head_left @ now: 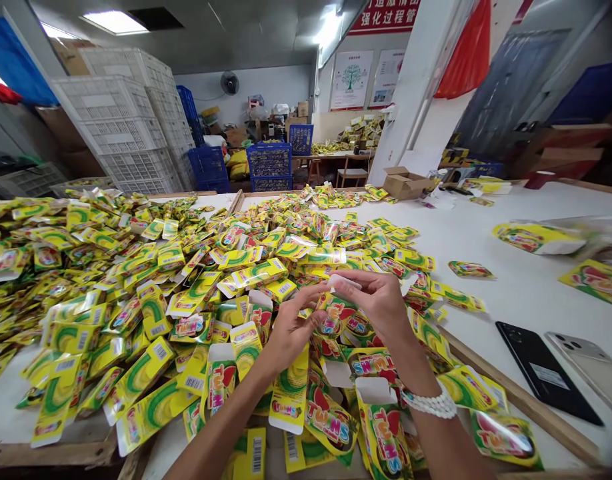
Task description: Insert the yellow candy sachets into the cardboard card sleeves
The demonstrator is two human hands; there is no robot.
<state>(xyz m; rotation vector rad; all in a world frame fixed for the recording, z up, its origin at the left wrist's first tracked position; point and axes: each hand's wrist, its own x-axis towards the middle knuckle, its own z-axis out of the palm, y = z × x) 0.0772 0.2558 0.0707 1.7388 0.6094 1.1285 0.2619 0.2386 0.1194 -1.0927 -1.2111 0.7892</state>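
A small yellow and green "TWINS" carton (pixel 335 315) is held up between both hands over a heap of like cartons. My left hand (pixel 292 325) grips its left side, the thumb against the printed front. My right hand (pixel 382 308), with a white beaded bracelet on the wrist, is closed at the upper end, its thumb on a white end flap. Below lie flat and part-opened cartons, such as a carton with its white flap up (pixel 381 427) and a yellow carton (pixel 291 393) by my left forearm.
The heap (pixel 151 267) spreads across the white table (pixel 466 227). A wooden strip (pixel 521 400) runs along the right, beside a black phone (pixel 546 373) and a pale phone (pixel 593 367). Behind stand an open cardboard box (pixel 406 183), white crates (pixel 116 127) and blue crates (pixel 269 161).
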